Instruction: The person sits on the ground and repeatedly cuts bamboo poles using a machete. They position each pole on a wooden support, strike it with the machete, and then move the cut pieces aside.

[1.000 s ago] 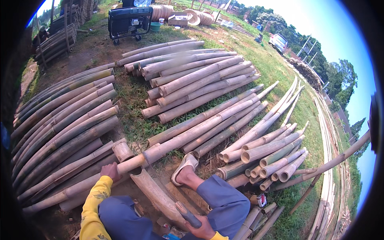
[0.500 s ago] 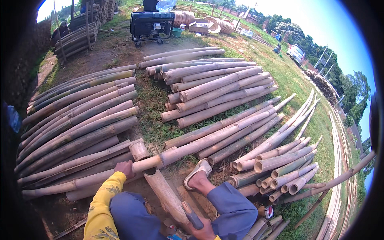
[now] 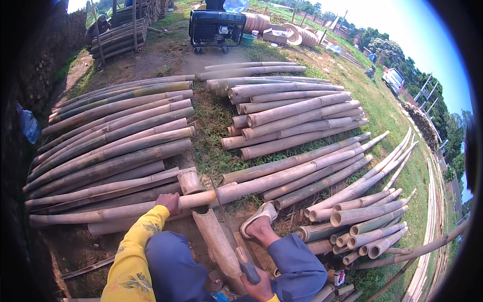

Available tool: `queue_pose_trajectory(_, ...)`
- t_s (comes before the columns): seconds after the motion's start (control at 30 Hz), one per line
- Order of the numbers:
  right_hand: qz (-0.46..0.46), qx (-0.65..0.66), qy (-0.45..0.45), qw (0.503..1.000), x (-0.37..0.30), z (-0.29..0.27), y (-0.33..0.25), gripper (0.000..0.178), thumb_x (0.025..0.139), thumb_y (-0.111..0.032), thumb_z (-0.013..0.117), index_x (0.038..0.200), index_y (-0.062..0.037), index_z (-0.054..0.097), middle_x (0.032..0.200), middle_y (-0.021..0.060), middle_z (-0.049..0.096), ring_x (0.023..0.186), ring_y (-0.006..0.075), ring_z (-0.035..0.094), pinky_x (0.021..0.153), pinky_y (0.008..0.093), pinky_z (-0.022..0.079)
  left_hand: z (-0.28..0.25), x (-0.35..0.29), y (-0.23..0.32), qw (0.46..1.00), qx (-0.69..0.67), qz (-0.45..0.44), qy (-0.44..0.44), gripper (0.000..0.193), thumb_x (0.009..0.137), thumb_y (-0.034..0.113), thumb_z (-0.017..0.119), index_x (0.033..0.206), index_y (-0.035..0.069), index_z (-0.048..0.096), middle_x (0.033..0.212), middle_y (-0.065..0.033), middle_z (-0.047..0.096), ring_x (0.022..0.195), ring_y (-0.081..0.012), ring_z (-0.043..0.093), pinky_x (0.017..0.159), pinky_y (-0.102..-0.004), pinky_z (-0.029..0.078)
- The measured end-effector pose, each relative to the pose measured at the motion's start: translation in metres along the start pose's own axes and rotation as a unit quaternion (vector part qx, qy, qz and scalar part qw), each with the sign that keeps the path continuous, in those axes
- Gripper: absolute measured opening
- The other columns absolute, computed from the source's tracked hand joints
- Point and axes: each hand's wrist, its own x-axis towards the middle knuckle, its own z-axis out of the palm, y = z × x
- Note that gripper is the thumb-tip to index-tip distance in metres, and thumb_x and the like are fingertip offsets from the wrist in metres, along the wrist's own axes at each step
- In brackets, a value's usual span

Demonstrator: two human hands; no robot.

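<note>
While the left hand (image 3: 168,202) grips the cut end of the long pole (image 3: 282,176) beside the sandal (image 3: 257,217), right hand (image 3: 259,287) closed on the knife (image 3: 236,246) handle, blade laid across that pole: trimming step, calling for steady bracing.
</note>
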Motion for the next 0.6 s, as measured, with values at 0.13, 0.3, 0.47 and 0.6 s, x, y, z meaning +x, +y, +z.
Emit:
queue_pose_trajectory(0.13,0.052,-0.051,-0.066,0.995,-0.043,-0.028,-0.039,0.038,0.090,-0.010,0.073,0.127,-0.0027,0.071,0.084,0.0089,0.071,0.073,0.0161,0.065,0.065,0.0386,0.052,0.021,-0.002,-0.010,1.000,-0.021,-0.017,0.006,0.058,0.073,0.045,0.082,0.110,0.004,0.065,0.102,-0.0203,0.076,0.096,-0.0381,0.074,0.087,-0.0484,0.059)
queue_pose_trajectory(0.3,0.005,0.034,-0.030,0.999,0.154,0.049,0.027,0.021,0.086,-0.014,0.074,0.080,0.0009,0.061,0.063,0.0148,0.058,0.055,0.0209,0.053,0.057,0.0395,0.046,0.001,0.004,0.012,1.000,-0.006,0.002,0.024,0.054,0.075,0.043,0.082,0.109,0.003,0.065,0.103,-0.0206,0.076,0.096,-0.0382,0.075,0.086,-0.0474,0.059)
queue_pose_trajectory(0.47,0.066,0.004,-0.036,0.997,0.069,0.032,0.006,0.021,0.085,-0.015,0.077,0.098,0.0006,0.072,0.075,0.0162,0.070,0.067,0.0200,0.068,0.067,0.0375,0.053,-0.003,-0.003,-0.003,1.000,-0.003,0.000,0.001,0.053,0.078,0.042,0.080,0.111,0.004,0.065,0.105,-0.0213,0.076,0.099,-0.0382,0.075,0.087,-0.0476,0.059)
queue_pose_trajectory(0.6,0.059,0.098,-0.007,0.993,-0.053,-0.018,-0.041,0.037,0.092,-0.008,0.070,0.129,-0.0040,0.070,0.084,0.0070,0.070,0.074,0.0159,0.065,0.066,0.0360,0.052,0.018,-0.006,-0.014,1.000,-0.009,-0.011,0.026,0.057,0.074,0.046,0.081,0.109,0.003,0.065,0.104,-0.0205,0.076,0.094,-0.0381,0.075,0.086,-0.0490,0.059)
